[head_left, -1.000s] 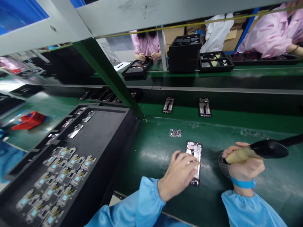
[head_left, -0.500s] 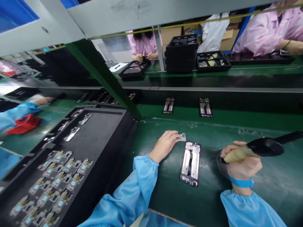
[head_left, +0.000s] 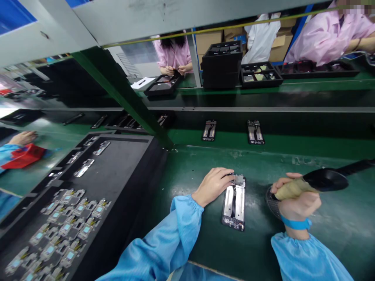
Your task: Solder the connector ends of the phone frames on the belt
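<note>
An opened phone body (head_left: 239,201) with two silver plates and a black ribbon cable lies on the green bench. My left hand (head_left: 213,185) is over its top left corner, fingers closed on a small greyish metallic part (head_left: 238,180) at the phone's top end. To the right, my right hand (head_left: 297,201), with a blue wrist band, is wrapped round the tan-taped handle of a black tool (head_left: 325,180). The tool's round mesh end (head_left: 273,203) is beside that hand, near the bench surface.
A black tray (head_left: 125,150) with several small metal parts stands at the left. Two more phone bodies (head_left: 209,130) (head_left: 256,132) lie behind on the green ledge. A green post (head_left: 117,91) slants down beside the tray. Other people sit across and at far left.
My left hand has moved right and slightly down, bringing the small part from beside the phone onto its top end. My right hand keeps its hold. The co-worker's hand at far left moved left.
</note>
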### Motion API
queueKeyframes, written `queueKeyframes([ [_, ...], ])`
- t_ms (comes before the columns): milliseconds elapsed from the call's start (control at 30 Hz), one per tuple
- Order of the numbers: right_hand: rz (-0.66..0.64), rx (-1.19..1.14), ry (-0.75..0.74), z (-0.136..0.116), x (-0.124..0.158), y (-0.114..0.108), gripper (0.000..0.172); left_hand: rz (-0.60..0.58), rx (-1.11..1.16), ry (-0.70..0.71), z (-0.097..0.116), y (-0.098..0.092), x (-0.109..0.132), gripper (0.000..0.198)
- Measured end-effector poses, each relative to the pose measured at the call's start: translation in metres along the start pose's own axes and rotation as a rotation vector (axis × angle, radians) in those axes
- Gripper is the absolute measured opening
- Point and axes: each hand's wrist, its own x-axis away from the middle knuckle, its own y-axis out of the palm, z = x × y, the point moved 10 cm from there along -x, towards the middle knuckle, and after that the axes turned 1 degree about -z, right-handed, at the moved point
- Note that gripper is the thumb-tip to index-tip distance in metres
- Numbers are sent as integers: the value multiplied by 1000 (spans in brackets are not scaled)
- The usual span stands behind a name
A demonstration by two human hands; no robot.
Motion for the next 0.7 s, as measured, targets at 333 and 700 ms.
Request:
queueKeyframes([
  [333, 5, 14, 1, -4, 1, 3, 73, -84, 101, 40, 9, 9, 6, 30],
  [700, -38, -48, -73, -8, -4, 6, 71, -83, 31, -50, 10, 11, 2, 35],
])
